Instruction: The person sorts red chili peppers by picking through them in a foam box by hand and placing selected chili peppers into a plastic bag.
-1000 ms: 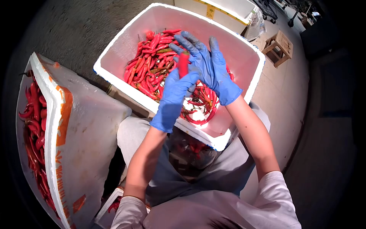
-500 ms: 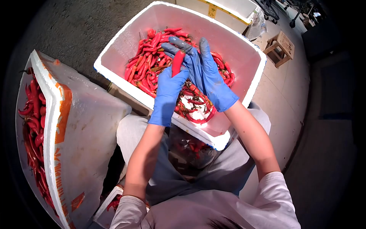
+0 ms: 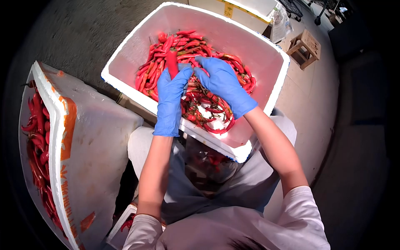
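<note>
My left hand (image 3: 171,93), in a blue glove, is closed around a red chili pepper (image 3: 172,62) that sticks up above the thumb. Close beside it, my right hand (image 3: 223,81), gloved in the same blue, has its fingers curled together over the chilies; what lies in its fingertips is hidden. Both hands are above a white foam box (image 3: 266,50) that rests across my lap. Inside it, a heap of red chilies (image 3: 156,77) fills the far and left part. Nearer to me, chilies with dark stems (image 3: 208,110) lie around a bright patch of bottom.
A second foam box (image 3: 96,137) with orange tape leans at the left, holding more red chilies (image 3: 39,141). Behind the lap box stands another white box (image 3: 246,16). A small wooden stool (image 3: 306,48) is on the floor at the right. A clear bag (image 3: 212,162) hangs between my knees.
My left hand has moved left with the chili pepper, now held more upright. My right hand has turned over and gone from spread fingers to curled ones, lower in the box.
</note>
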Tool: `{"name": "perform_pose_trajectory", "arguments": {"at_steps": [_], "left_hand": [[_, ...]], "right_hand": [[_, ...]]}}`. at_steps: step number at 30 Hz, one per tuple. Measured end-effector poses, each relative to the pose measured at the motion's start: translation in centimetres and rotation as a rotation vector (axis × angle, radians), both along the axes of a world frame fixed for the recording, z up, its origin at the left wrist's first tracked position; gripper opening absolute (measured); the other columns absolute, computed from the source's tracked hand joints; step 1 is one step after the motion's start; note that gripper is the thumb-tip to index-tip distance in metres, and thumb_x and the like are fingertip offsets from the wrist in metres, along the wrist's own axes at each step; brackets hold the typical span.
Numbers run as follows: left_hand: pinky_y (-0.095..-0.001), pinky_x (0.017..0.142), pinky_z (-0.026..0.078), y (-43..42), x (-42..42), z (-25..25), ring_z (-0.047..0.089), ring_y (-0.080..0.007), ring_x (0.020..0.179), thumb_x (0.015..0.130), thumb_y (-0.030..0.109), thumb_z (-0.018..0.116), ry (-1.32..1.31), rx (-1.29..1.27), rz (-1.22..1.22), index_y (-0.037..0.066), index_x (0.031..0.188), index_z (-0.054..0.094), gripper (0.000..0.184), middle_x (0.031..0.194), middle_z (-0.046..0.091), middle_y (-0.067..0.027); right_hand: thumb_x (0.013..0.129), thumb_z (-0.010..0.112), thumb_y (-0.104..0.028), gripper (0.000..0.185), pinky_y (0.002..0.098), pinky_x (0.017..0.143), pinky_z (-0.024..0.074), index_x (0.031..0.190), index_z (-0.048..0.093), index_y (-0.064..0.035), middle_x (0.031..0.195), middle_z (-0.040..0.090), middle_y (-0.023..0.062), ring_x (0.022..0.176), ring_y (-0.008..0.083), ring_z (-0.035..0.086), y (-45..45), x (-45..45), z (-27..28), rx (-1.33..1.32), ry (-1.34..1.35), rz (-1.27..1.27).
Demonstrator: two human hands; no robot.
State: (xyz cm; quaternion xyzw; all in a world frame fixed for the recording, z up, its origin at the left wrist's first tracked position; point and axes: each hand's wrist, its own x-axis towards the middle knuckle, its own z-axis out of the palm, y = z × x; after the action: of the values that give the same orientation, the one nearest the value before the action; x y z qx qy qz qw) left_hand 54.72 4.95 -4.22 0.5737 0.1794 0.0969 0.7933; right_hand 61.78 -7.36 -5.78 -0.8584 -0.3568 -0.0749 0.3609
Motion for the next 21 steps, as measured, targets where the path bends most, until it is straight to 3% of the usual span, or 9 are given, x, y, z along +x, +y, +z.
{"name": "perform_pose_trajectory", "arguments": {"at_steps": [2, 3, 6, 8, 12, 14, 15, 18, 21], "left_hand": [[-0.016, 0.043, 0.03, -0.3, 0.0, 0.3, 0.041, -0.0016, 0.05, 0.071, 0.012, 0.066, -0.024, 0.04, -0.084, 0.004, 0.09, 0.058, 0.022, 0.065, 0.052, 0.0038], [-0.0176, 0.053, 0.039, -0.7, 0.4, 0.1, 0.049, -0.0042, 0.062, 0.07, 0.01, 0.066, -0.059, 0.042, -0.174, 0.003, 0.097, 0.058, 0.029, 0.075, 0.056, 0.0018], [-0.0226, 0.07, 0.045, -1.4, 0.0, -0.4, 0.055, -0.0098, 0.083, 0.07, 0.014, 0.07, -0.012, 0.183, -0.346, 0.002, 0.108, 0.055, 0.042, 0.095, 0.06, -0.0052], [-0.023, 0.071, 0.045, -1.3, 0.2, -1.7, 0.055, -0.0102, 0.082, 0.07, 0.014, 0.07, -0.025, 0.282, -0.318, 0.002, 0.108, 0.055, 0.043, 0.095, 0.06, -0.005], [-0.026, 0.07, 0.045, -1.1, 0.2, -2.1, 0.056, -0.0132, 0.079, 0.072, 0.016, 0.067, -0.029, 0.427, -0.282, 0.002, 0.106, 0.055, 0.039, 0.092, 0.06, -0.0082], [-0.0281, 0.07, 0.045, -0.7, 0.4, -2.8, 0.058, -0.0161, 0.079, 0.072, 0.019, 0.066, 0.0, 0.517, -0.289, 0.002, 0.104, 0.055, 0.037, 0.093, 0.06, -0.0123], [-0.0297, 0.069, 0.046, -0.5, 0.6, -3.9, 0.059, -0.0194, 0.078, 0.073, 0.022, 0.065, 0.015, 0.606, -0.283, 0.003, 0.102, 0.056, 0.036, 0.09, 0.06, -0.0137], [-0.033, 0.067, 0.046, -0.6, 0.6, -3.7, 0.059, -0.026, 0.078, 0.074, 0.028, 0.063, 0.074, 0.662, -0.298, 0.004, 0.101, 0.057, 0.036, 0.086, 0.06, -0.0161], [-0.0351, 0.066, 0.046, -1.3, 0.3, -3.6, 0.059, -0.0297, 0.079, 0.074, 0.031, 0.062, 0.122, 0.58, -0.35, 0.005, 0.102, 0.056, 0.039, 0.087, 0.059, -0.0175]], "right_hand": [[0.074, 0.054, -0.017, 0.018, 0.036, 0.075, 0.0401, 0.087, 0.057, -0.006, 0.087, 0.057, 0.0138, 0.085, 0.0254, 0.052, 0.1, 0.2, -1.2, -0.073, -0.015, 0.084], [0.071, 0.055, -0.016, 0.018, 0.035, 0.078, 0.0387, 0.087, 0.057, -0.0075, 0.089, 0.058, 0.0119, 0.085, 0.0237, 0.052, 0.2, 0.2, -1.4, -0.145, -0.032, 0.175], [0.067, 0.057, -0.014, 0.021, 0.0338, 0.085, 0.0346, 0.088, 0.058, -0.0112, 0.09, 0.059, 0.0052, 0.09, 0.0209, 0.052, -1.1, -1.0, -2.2, -0.106, -0.006, 0.269], [0.066, 0.057, -0.012, 0.024, 0.0336, 0.093, 0.0284, 0.09, 0.057, -0.0146, 0.09, 0.058, 0.001, 0.094, 0.0177, 0.051, -1.0, -1.3, -3.1, 0.117, 0.38, 0.282], [0.066, 0.057, -0.012, 0.024, 0.0359, 0.095, 0.027, 0.089, 0.056, -0.0157, 0.09, 0.058, 0.0012, 0.096, 0.0177, 0.05, -0.2, -1.9, -2.3, 0.007, 0.199, 0.274], [0.067, 0.054, -0.013, 0.022, 0.0387, 0.096, 0.0261, 0.09, 0.055, -0.0151, 0.089, 0.057, 0.0006, 0.095, 0.0169, 0.049, 0.0, -2.6, -1.8, -0.075, 0.487, 0.285], [0.067, 0.054, -0.013, 0.022, 0.0387, 0.096, 0.0261, 0.09, 0.055, -0.0151, 0.089, 0.057, 0.0006, 0.095, 0.0169, 0.049, 0.1, -2.3, -2.8, -0.074, 0.486, 0.285], [0.072, 0.048, -0.018, 0.029, 0.0419, 0.1, 0.0227, 0.101, 0.052, -0.0142, 0.103, 0.055, 0.0032, 0.106, 0.0179, 0.046, 0.4, -1.8, -4.2, -0.211, -0.035, 0.255], [0.075, 0.049, -0.031, 0.061, 0.0427, 0.106, 0.0103, 0.129, 0.03, -0.0089, 0.134, 0.03, 0.0076, 0.127, 0.0234, 0.023, 0.5, -1.7, -3.0, -0.365, 0.277, 0.325]]}}
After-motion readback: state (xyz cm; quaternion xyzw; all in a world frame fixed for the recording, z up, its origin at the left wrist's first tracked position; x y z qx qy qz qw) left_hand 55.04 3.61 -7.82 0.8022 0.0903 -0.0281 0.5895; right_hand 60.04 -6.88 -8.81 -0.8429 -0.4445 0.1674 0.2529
